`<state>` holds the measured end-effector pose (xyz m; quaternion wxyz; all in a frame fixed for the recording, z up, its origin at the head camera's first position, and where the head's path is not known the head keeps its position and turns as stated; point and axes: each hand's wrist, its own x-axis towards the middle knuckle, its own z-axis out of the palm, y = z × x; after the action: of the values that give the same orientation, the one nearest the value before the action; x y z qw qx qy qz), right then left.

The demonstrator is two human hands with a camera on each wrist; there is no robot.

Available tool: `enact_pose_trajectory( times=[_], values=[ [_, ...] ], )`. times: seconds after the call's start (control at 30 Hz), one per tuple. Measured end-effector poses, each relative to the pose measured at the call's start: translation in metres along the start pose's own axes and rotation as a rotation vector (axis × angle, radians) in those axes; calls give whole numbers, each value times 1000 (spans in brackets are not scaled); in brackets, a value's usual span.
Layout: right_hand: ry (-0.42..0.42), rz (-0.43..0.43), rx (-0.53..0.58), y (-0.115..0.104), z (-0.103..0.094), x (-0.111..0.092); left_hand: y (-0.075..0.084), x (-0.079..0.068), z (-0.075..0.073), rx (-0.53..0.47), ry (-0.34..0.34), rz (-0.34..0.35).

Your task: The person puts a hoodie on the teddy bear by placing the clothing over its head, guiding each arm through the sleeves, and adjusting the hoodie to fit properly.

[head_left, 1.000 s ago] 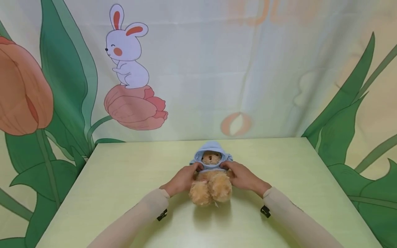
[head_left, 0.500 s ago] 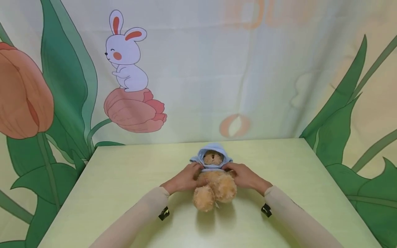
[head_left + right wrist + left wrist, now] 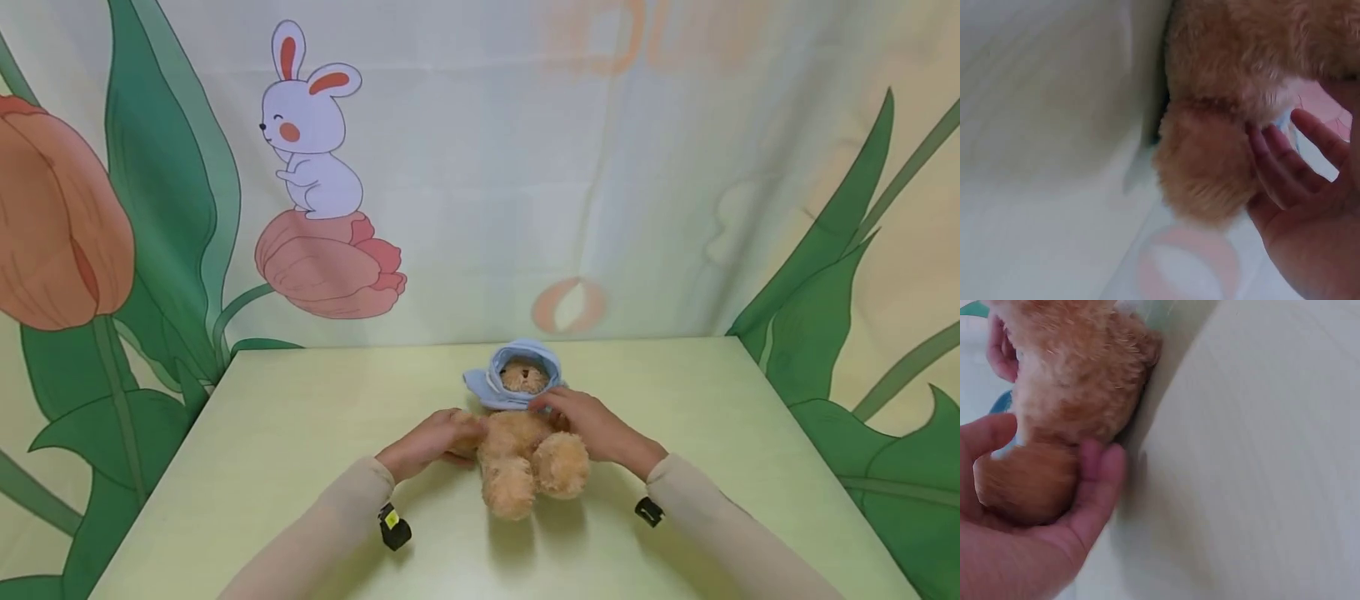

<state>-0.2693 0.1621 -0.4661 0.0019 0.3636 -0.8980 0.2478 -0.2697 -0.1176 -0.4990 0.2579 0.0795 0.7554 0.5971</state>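
A tan plush teddy bear [image 3: 517, 437] lies on its back, legs toward me. A pale blue hooded garment [image 3: 480, 387] is bunched around its head, framing the bear's face [image 3: 523, 377]. My left hand [image 3: 442, 437] grips the bear's arm; in the left wrist view, curled fingers and thumb surround that furry arm [image 3: 1029, 481]. My right hand [image 3: 592, 421] is at the bear's other side, touching the garment's lower edge. The right wrist view shows my right hand's fingers [image 3: 1285, 172] gently bent beside a furry limb [image 3: 1204, 165], without wrapping it.
A pale yellow-green table [image 3: 300, 442] carries the bear. Behind the table's back edge hangs a cloth backdrop [image 3: 465, 167] printed with a rabbit, tulips and leaves. A black wrist device [image 3: 394, 528] sits under the left sleeve, another device [image 3: 648, 511] under the right.
The left hand has left the garment's edge and drawn the bear's arm outward to the left. The garment has slid up off that side, its flap hanging left. The bear has shifted slightly right.
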Motion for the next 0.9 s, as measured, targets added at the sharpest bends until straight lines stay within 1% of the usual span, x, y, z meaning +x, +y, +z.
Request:
enact_pose_trajectory(
  times=[0.07,0.1,0.2,0.27,0.3,0.37,0.47,0.57,0.63,0.7,0.77,0.8,0.9],
  values=[
    [10,-5,-21,-1,4,2,-2,1,2,-36,-28,39],
    [21,2,-30,-2,7,3,-2,1,2,-60,-26,59],
    [65,41,-9,-3,17,4,-2,2,1,-135,21,104],
    [94,71,16,-3,23,5,-1,2,-2,-201,34,130],
    [107,85,29,-2,26,5,-1,3,-4,-216,37,140],
    [140,106,59,-2,31,5,-2,3,-6,-218,40,152],
    [176,147,81,-3,34,6,-4,2,-4,-173,45,166],
    [189,156,21,-7,35,9,-6,0,2,-162,43,166],
    [196,136,-37,-10,34,11,-6,-1,6,-180,44,172],
    [202,117,-77,-14,32,14,-5,-1,8,-189,70,188],
    [221,112,-32,-17,30,17,-2,-2,10,-184,122,213],
    [230,119,16,-18,29,19,-1,-2,10,-187,150,224],
    [255,174,218,-20,27,21,4,-4,9,-255,212,246]
  ],
)
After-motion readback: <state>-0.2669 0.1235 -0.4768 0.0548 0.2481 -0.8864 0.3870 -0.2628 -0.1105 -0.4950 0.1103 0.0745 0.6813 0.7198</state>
